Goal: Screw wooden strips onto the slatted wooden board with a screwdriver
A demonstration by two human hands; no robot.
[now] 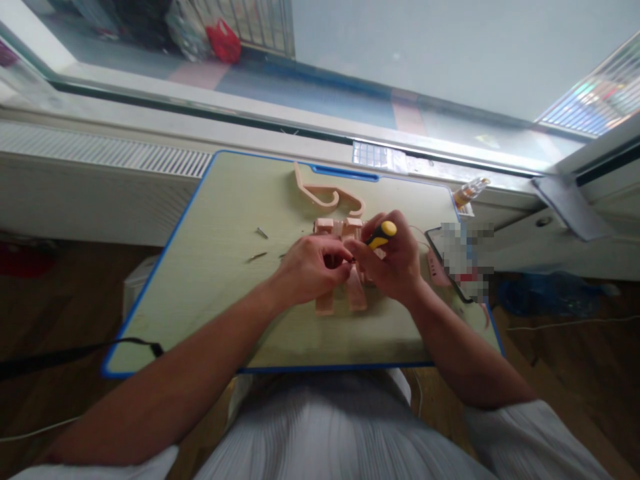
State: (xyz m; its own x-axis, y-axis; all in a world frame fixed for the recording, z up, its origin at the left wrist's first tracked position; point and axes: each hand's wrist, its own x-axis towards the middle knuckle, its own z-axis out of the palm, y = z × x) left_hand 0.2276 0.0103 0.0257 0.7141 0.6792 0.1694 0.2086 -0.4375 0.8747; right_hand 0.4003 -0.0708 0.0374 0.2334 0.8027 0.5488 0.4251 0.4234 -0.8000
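A screwdriver with a yellow and black handle [384, 233] is gripped in my right hand [397, 263], its tip pointing down and left. Beneath both hands lies a pale wooden piece made of several joined parts [357, 293]. My left hand [311, 267] is closed in a pinch beside the screwdriver's tip; whatever sits between its fingertips is too small to make out. Two curved wooden parts [320, 198] rest on the table behind the piece. To the left of my left hand are a loose screw [262, 233] and another thin metal piece [257, 256].
The small table [200, 293] has a blue rim and a slot at its back edge. On its right side lie a tablet or phone [453, 267] and a pink object [437, 268]. A clear bottle [471, 192] stands by the back right corner. A radiator and window run behind.
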